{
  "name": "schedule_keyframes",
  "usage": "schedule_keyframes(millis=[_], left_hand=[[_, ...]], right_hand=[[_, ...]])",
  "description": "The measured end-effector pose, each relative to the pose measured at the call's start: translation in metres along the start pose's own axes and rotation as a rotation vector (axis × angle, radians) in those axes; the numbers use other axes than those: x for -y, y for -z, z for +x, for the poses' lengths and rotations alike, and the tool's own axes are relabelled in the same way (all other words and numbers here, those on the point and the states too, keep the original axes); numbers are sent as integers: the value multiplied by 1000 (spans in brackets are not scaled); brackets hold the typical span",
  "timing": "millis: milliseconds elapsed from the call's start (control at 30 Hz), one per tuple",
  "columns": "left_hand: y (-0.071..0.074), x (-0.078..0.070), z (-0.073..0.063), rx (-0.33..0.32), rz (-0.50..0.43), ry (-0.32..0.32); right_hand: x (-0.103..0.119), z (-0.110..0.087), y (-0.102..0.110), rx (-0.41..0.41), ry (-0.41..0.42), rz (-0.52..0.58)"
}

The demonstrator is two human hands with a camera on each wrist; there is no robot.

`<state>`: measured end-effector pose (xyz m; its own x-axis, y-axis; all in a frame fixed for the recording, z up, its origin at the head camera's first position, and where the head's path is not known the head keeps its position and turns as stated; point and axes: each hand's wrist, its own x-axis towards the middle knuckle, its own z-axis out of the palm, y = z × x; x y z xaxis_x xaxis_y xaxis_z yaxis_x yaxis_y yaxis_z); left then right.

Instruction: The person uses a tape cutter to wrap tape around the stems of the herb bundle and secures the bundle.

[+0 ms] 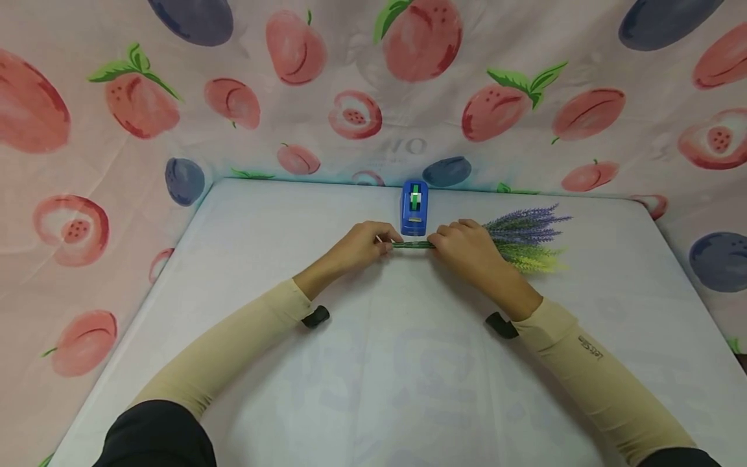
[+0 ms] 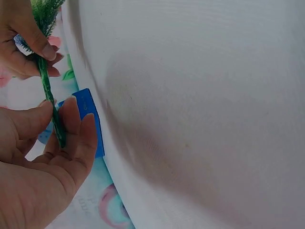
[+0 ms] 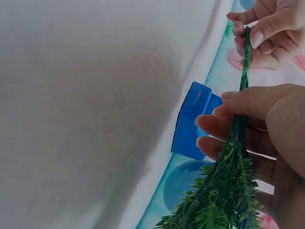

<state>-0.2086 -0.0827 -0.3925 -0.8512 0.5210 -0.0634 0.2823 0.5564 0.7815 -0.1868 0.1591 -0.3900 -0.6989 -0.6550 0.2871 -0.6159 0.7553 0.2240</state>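
A bunch of artificial lavender (image 1: pixel 525 227), purple and yellow-green at its heads, lies sideways above the table with its flowers to the right. The left hand (image 1: pixel 364 245) pinches the tip of its green stems (image 2: pixel 46 86) between thumb and fingers. Closer to the flowers, the right hand (image 1: pixel 467 250) grips the same stems, thumb on one side and fingers on the other, as the right wrist view shows. Between the hands a short stretch of bare stems is visible. Just beyond them stands a blue tape dispenser (image 1: pixel 414 211), touched by neither hand in the head view.
A white-covered table (image 1: pixel 362 389) spreads under both arms. Behind and at the sides hangs a pink cloth (image 1: pixel 233 149) printed with peaches and dark fruit; the table's far edge meets it just past the dispenser. Black wrist mounts (image 1: pixel 316 316) sit below the sleeves.
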Motion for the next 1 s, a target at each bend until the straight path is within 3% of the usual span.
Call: schedule_keyframes(millis=[233, 700, 1000], left_hand=[[1, -1, 2, -7, 63, -35], [1, 1, 4, -27, 79, -34], [2, -1, 7, -41, 94, -20]], right_hand=[[-1, -1, 1, -19, 6, 41], [0, 2, 6, -1, -60, 104], [-1, 3, 1, -34, -52, 108]])
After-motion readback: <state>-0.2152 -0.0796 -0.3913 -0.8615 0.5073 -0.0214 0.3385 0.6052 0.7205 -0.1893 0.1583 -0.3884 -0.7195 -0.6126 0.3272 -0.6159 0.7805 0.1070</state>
